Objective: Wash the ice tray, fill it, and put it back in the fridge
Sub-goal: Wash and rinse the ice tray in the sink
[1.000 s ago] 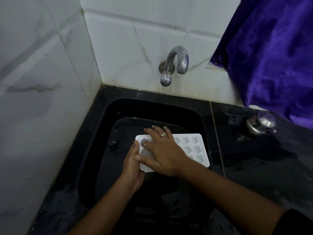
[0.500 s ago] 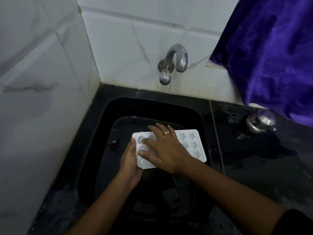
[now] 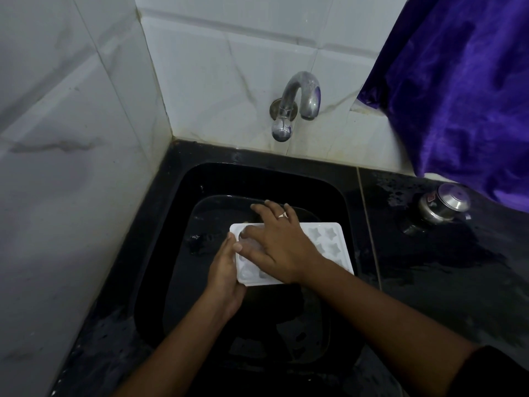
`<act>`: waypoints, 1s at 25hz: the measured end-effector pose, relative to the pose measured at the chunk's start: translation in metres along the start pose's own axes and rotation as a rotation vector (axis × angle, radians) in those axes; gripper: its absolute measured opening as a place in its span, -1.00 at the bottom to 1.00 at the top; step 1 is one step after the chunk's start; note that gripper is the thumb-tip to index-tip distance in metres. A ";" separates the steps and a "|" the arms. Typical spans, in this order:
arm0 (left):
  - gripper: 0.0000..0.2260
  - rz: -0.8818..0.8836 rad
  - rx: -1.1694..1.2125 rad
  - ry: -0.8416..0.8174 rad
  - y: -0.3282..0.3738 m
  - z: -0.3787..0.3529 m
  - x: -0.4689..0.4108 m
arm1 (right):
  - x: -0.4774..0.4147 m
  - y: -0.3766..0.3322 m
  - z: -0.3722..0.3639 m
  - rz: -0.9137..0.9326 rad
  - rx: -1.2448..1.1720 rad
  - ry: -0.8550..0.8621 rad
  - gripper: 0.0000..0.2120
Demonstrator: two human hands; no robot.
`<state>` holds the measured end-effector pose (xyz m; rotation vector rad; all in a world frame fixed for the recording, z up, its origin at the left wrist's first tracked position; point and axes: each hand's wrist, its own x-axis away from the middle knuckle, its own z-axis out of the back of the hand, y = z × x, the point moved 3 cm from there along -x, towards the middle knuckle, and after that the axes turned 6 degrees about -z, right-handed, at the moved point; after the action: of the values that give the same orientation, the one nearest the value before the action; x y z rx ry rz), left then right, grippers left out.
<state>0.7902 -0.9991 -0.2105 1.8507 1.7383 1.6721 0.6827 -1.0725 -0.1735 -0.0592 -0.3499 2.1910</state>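
A white ice tray (image 3: 329, 242) with star-shaped cells lies flat over the black sink (image 3: 160, 224). My left hand (image 3: 226, 270) grips the tray's left edge from below and the side. My right hand (image 3: 274, 242), with a ring on one finger, lies spread on top of the tray with straight fingers pressing its left cells. The metal tap (image 3: 297, 101) juts from the tiled wall above the sink, and no water runs from it.
A dark basin (image 3: 206, 207) sits inside the sink under the tray. A small steel pot with a lid (image 3: 443, 203) stands on the wet black counter (image 3: 458, 276) to the right. A purple cloth (image 3: 463, 81) hangs at the upper right. White tiled walls close off the left and back.
My right hand has slid across the tray's cells toward the far edge. The tray has shifted slightly and my left hand keeps its hold.
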 end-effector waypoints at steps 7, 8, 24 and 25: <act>-0.54 -0.010 -0.021 -0.011 -0.004 -0.002 0.001 | 0.008 -0.003 -0.001 -0.016 -0.009 -0.007 -0.32; -0.55 -0.026 -0.020 -0.014 -0.005 -0.003 0.002 | 0.008 -0.006 -0.002 -0.015 -0.009 -0.002 -0.32; -0.45 -0.031 0.119 0.112 -0.007 0.003 0.006 | 0.046 0.001 -0.005 0.149 0.061 -0.069 -0.29; -0.43 -0.020 0.141 0.119 -0.009 0.004 0.004 | 0.051 0.001 -0.007 0.177 0.061 -0.067 -0.29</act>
<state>0.7861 -0.9905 -0.2157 1.8166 1.9623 1.7270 0.6523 -1.0314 -0.1767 0.0169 -0.3258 2.3816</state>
